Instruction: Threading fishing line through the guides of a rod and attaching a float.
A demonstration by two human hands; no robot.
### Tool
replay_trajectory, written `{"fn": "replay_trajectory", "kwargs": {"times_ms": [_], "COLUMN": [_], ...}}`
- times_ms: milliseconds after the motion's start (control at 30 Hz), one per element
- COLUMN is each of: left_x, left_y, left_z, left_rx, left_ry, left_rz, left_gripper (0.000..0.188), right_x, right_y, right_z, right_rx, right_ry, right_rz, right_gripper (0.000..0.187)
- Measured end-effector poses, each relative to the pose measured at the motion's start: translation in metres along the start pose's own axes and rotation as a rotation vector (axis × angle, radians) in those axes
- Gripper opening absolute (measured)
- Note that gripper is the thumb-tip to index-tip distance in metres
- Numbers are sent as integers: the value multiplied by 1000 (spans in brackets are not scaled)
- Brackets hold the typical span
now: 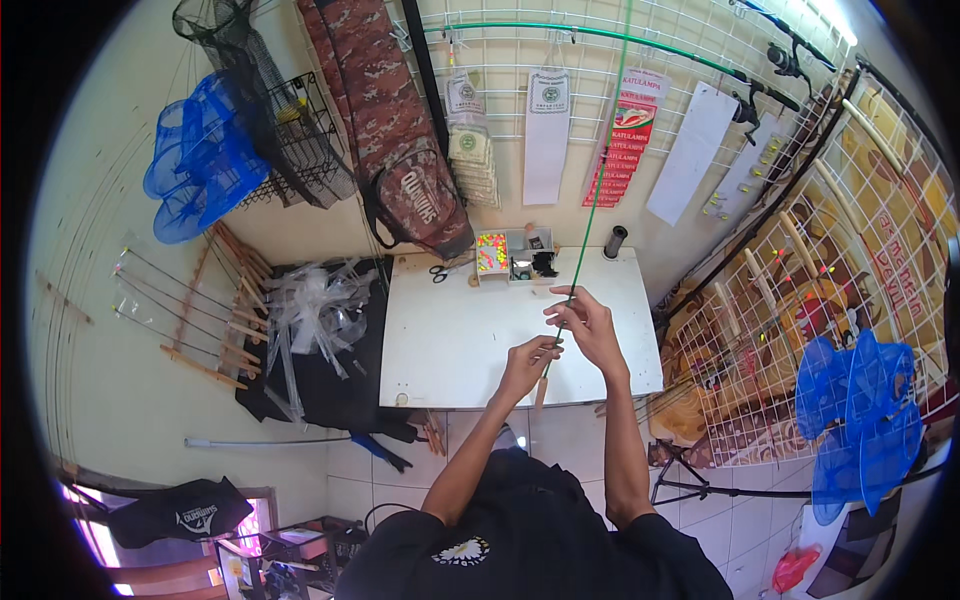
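A thin green fishing rod slants from the top of the view down over the white table. At its lower end is a short light-brown handle, just past the table's near edge. My left hand pinches the rod a little above this handle. Higher up the rod, my right hand is closed on it, with fingers bent around the shaft. What lies between the fingertips of either hand is too small to make out.
At the table's back stand a box of bright floats, scissors and a dark cylinder. Clear plastic sleeves lie on black cloth at left. A wire grid behind holds rods and packets. Blue nets hang at right.
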State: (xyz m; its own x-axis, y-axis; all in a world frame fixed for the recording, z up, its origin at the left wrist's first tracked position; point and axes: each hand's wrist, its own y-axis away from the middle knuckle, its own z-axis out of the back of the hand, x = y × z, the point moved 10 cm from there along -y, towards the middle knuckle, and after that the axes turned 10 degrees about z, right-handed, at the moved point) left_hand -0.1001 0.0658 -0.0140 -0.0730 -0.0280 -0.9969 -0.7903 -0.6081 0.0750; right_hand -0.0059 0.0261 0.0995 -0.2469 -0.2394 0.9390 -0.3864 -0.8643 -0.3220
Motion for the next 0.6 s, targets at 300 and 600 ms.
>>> {"fn": "replay_trajectory", "kwargs": {"times_ms": [300,600], "left_x": [-8,-10], "left_y": [-51,-89], "left_z": [24,42], "left_rx": [7,-30], "left_ry": [-54,-67], "left_rz": [24,2], "left_gripper": [26,25], "right_x": [-25,-41], "right_y": [-63,-99], "right_z": [6,5], "right_rx": [-48,-64], "right_ry": [6,-34], "right_rz": [0,40], "right_gripper": [25,26]}}
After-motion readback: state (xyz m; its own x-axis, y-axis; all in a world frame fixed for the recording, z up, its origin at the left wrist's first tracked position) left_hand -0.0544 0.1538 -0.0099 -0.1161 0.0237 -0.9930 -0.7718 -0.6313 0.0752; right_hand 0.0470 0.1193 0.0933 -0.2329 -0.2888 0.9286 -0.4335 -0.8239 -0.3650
